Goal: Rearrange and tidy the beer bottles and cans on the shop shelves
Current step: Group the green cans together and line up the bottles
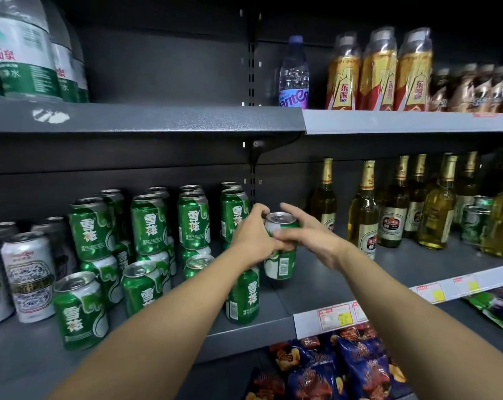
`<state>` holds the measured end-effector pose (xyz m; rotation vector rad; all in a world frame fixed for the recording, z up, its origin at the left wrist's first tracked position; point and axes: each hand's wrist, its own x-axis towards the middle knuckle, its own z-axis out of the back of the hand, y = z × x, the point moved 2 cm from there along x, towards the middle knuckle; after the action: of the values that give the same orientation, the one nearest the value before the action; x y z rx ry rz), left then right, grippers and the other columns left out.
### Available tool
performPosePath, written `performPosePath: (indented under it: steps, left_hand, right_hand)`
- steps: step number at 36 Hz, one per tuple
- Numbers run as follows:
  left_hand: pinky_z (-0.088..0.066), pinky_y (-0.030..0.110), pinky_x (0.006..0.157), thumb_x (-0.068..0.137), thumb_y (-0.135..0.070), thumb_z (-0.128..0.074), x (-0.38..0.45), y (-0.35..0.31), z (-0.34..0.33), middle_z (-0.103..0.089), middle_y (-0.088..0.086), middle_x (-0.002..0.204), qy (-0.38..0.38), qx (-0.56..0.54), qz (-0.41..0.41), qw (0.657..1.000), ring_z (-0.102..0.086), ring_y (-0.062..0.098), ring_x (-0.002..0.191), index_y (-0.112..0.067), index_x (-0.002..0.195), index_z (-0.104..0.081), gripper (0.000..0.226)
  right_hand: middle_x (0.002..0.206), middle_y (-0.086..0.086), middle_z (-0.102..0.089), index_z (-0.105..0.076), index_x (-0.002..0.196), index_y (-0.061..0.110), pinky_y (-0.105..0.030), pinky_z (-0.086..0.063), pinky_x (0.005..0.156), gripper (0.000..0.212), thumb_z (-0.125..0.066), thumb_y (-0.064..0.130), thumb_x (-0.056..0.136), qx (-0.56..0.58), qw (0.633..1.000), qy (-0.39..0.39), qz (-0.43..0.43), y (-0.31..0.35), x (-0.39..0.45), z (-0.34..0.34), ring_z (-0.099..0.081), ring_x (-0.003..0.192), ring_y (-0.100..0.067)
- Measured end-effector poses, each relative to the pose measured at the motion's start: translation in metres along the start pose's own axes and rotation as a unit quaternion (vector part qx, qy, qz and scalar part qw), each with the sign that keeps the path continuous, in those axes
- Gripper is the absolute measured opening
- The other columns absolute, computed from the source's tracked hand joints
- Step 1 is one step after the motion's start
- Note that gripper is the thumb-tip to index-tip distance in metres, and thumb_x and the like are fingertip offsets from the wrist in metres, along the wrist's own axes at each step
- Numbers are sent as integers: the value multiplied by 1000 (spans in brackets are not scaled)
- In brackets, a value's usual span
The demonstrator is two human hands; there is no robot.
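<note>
1. A dark metal shop shelf unit (pixel 163 118) fills the view, with a middle shelf (pixel 325 272) holding beer and an upper shelf carrying large water jugs (pixel 22 53) at the far left.
2. At the left end of the middle shelf stand silver cans (pixel 28 277) with patterned labels.
3. Just beside them, green beer cans (pixel 147 223) are stacked in two tiers, several rows deep, with single cans out front.
4. The left hand (pixel 254 241) reaches in over a front green can (pixel 243 295), its fingers curled round the left side of the held can (pixel 280 246).
5. That held can, green and white with a silver top, stands upright on top of another can near the shelf divider, between the two hands.
6. The right hand (pixel 311 236) is on the can's right side, thumb across its front and fingers arched over the top; how firmly it grips is unclear.
7. Further right, tall amber beer bottles (pixel 363 215) with gold foil necks stand in rows.
8. Above them sit a clear water bottle (pixel 294 73) and gold drink bottles (pixel 380 73).
9. Below, snack packets (pixel 345 368) lie under the price tags (pixel 335 314).
</note>
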<state>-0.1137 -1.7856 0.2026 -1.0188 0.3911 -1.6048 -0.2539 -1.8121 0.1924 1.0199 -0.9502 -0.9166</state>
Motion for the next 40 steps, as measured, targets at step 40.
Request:
performPosePath:
  steps: [40]
  left_hand:
    - [-47,34,92,66,-22,-84,-49,-2,111,-52,-2,117,-21,54,82,995,-53,21,105,-32,123,-58,63]
  right_hand:
    - [135,-11,-48,-29,141,11,-29,-51,75,69,-65,32,86,-283,948,24,-140,-26,15,-67,-55,107,-24]
